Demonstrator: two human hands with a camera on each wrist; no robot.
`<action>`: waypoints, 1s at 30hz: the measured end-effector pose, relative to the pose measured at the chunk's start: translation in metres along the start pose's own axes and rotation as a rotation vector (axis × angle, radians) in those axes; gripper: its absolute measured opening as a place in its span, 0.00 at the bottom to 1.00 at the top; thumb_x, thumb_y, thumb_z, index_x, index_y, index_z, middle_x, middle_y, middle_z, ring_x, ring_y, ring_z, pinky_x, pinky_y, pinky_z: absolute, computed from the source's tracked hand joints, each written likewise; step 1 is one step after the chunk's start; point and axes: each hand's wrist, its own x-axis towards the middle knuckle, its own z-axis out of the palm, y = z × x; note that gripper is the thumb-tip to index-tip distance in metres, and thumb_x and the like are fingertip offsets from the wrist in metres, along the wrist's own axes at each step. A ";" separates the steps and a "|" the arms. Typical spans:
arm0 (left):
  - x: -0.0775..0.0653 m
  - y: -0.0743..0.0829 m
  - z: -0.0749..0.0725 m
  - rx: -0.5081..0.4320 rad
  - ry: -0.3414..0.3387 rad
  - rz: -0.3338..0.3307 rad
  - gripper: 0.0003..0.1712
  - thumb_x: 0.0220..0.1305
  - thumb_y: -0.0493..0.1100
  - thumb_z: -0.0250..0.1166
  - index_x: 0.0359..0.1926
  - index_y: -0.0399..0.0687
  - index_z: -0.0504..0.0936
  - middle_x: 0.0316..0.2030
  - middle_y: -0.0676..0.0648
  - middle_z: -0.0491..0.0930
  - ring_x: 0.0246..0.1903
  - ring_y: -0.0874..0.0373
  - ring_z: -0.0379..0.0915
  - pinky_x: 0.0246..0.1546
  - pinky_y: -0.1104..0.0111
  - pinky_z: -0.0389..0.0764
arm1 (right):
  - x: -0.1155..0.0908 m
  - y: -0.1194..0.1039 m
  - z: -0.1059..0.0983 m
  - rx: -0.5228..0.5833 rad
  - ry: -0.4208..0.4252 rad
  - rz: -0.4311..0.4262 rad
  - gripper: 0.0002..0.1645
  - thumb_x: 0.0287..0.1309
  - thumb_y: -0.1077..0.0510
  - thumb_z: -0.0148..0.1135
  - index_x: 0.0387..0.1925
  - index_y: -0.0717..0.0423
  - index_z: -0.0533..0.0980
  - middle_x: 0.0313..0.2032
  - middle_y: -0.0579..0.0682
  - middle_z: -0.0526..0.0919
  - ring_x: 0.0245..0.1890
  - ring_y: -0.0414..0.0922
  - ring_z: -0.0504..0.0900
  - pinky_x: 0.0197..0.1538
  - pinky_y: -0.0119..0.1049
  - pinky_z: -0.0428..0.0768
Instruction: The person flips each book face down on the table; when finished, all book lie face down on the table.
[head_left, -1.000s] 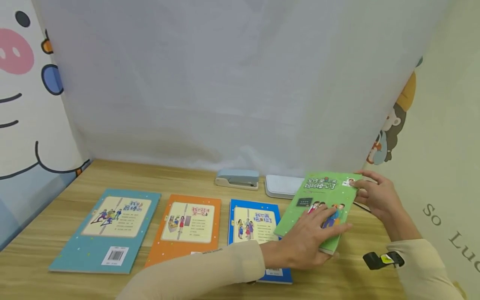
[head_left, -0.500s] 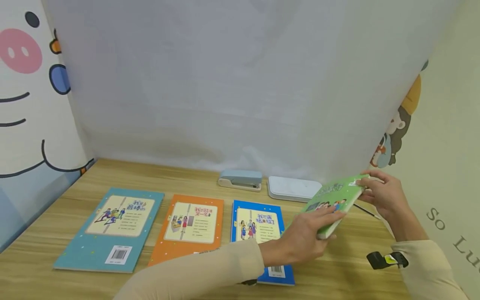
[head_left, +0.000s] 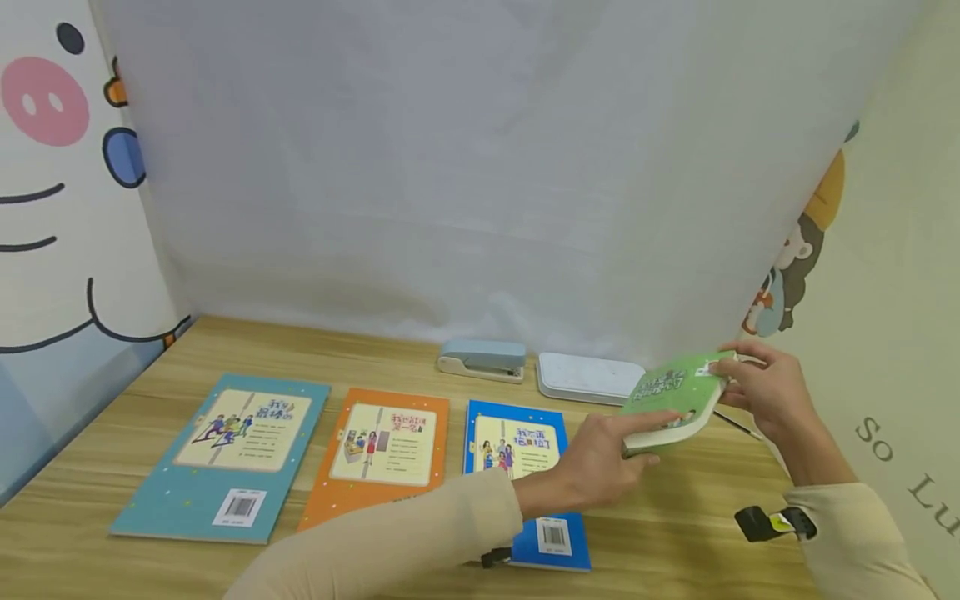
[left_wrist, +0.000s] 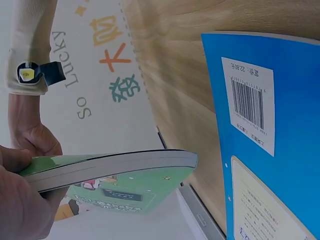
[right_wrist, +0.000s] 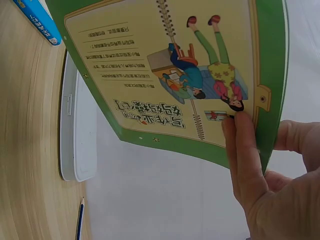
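Note:
Raised off the table and tilted, a green book [head_left: 660, 400] is held between both hands, and its cover bows slightly. My left hand [head_left: 596, 467] grips its near end, thumb and fingers on opposite faces in the left wrist view. At the far right corner my right hand [head_left: 772, 396] pinches it; in the right wrist view two fingers [right_wrist: 245, 155] press the back cover. Below my left forearm lies a blue book [head_left: 551, 537], partly covered. An orange book [head_left: 386, 492] and a teal book [head_left: 180, 492] lie flat in a row to its left.
A blue and white stapler [head_left: 482, 360] and a white case [head_left: 581, 377] stand along the back of the wooden table [head_left: 315, 350]. A pencil [head_left: 738, 425] lies at the right, by the right hand. A pale cloth [head_left: 420, 167] hangs behind.
The green book has tipped from facing up toward edge-on, and its near end has lifted. My left hand has shifted from lying over its cover to gripping its near edge. The other books stay put.

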 end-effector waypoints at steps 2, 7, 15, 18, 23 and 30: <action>0.001 0.000 -0.001 -0.013 -0.008 -0.011 0.33 0.63 0.33 0.68 0.68 0.59 0.75 0.65 0.42 0.76 0.39 0.66 0.75 0.14 0.82 0.61 | 0.000 0.000 0.000 -0.034 -0.007 -0.001 0.10 0.66 0.65 0.56 0.46 0.50 0.74 0.27 0.38 0.81 0.22 0.35 0.86 0.32 0.29 0.86; 0.002 -0.001 -0.004 -0.064 -0.014 -0.044 0.32 0.63 0.32 0.67 0.66 0.59 0.77 0.65 0.43 0.76 0.47 0.63 0.74 0.17 0.81 0.63 | 0.002 0.001 0.001 -0.095 -0.015 -0.018 0.19 0.67 0.64 0.56 0.57 0.65 0.69 0.28 0.38 0.80 0.23 0.34 0.86 0.33 0.30 0.86; 0.000 -0.001 -0.006 -0.149 0.028 -0.093 0.29 0.65 0.31 0.64 0.65 0.56 0.78 0.63 0.43 0.78 0.37 0.65 0.74 0.20 0.81 0.69 | 0.005 0.001 0.007 -0.179 -0.016 -0.046 0.29 0.69 0.59 0.54 0.65 0.73 0.63 0.31 0.39 0.78 0.24 0.32 0.85 0.34 0.30 0.86; -0.002 -0.001 -0.007 -0.159 0.048 -0.081 0.28 0.67 0.31 0.63 0.65 0.54 0.78 0.60 0.42 0.81 0.28 0.68 0.72 0.21 0.82 0.71 | 0.005 0.001 0.008 -0.211 -0.039 -0.046 0.31 0.71 0.58 0.51 0.67 0.74 0.60 0.31 0.39 0.78 0.24 0.33 0.85 0.34 0.30 0.87; -0.003 -0.001 -0.008 -0.159 0.070 -0.044 0.27 0.68 0.31 0.61 0.66 0.50 0.76 0.56 0.39 0.82 0.19 0.70 0.69 0.20 0.83 0.71 | 0.005 0.000 0.008 -0.236 -0.072 -0.024 0.34 0.74 0.54 0.49 0.69 0.74 0.57 0.32 0.41 0.79 0.24 0.33 0.85 0.34 0.31 0.87; -0.006 -0.007 -0.008 -0.143 0.156 -0.001 0.28 0.68 0.31 0.60 0.67 0.49 0.75 0.57 0.38 0.82 0.28 0.67 0.76 0.24 0.83 0.75 | 0.006 -0.003 0.011 -0.247 -0.091 -0.019 0.39 0.74 0.47 0.50 0.72 0.71 0.55 0.37 0.45 0.78 0.25 0.34 0.85 0.36 0.34 0.88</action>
